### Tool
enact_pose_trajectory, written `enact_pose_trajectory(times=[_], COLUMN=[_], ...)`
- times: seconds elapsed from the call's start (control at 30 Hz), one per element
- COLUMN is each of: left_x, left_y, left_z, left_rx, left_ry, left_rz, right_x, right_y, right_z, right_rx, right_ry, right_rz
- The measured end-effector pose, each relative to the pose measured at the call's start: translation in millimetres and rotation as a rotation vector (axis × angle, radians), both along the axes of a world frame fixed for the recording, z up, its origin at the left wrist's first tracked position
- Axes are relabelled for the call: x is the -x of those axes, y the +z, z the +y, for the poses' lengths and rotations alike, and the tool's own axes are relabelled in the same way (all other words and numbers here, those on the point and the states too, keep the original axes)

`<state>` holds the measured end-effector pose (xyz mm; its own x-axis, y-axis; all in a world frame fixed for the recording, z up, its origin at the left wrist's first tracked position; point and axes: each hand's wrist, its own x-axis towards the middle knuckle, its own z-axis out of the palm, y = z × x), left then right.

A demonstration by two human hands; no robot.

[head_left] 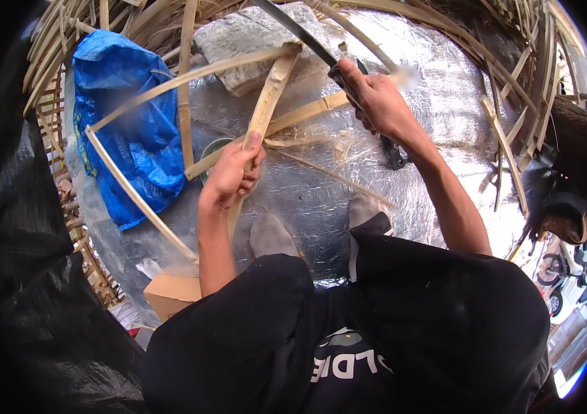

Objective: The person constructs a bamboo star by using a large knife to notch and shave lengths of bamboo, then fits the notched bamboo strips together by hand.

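The left hand (232, 174) grips a bamboo strip (270, 96); the right hand (381, 102) wraps around a long knife (298, 32); blue plastic (138, 155) lies to the left.

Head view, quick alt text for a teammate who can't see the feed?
A person's left hand grips a pale bamboo strip, and the right hand holds a long dark-bladed knife. Beneath is a silver sheet, with a blue plastic sack at left.
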<state>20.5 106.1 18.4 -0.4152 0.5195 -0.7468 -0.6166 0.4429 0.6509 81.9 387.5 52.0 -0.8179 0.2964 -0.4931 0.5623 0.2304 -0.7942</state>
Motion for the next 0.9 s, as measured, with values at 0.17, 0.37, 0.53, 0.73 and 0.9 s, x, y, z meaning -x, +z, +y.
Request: enact_pose_trajectory(times=[0.17, 0.37, 0.53, 0.73, 0.9], left_x=[0, -2, 1, 0, 3], left_y=[-7, -8, -13, -20, -10], left_z=[5, -4, -14, -21, -10], left_rx=[0.109, 0.006, 0.026, 0.036, -0.018], left_ry=[0.042, 0.054, 0.033, 0.022, 0.005], left_rz=[0.069, 0.018, 0.047, -0.017, 0.013], right_x=[-3, 9, -6, 3, 5], right_y=[21, 75, -9, 78, 0], right_z=[6, 5, -3, -17, 1], right_rx=[0.009, 0.194, 0.059, 0.042, -0.125], right_ry=[-0.007, -0.105, 0.083, -0.010, 0.059], right_rz=[0.111, 0.584, -0.042, 0.273, -0.116])
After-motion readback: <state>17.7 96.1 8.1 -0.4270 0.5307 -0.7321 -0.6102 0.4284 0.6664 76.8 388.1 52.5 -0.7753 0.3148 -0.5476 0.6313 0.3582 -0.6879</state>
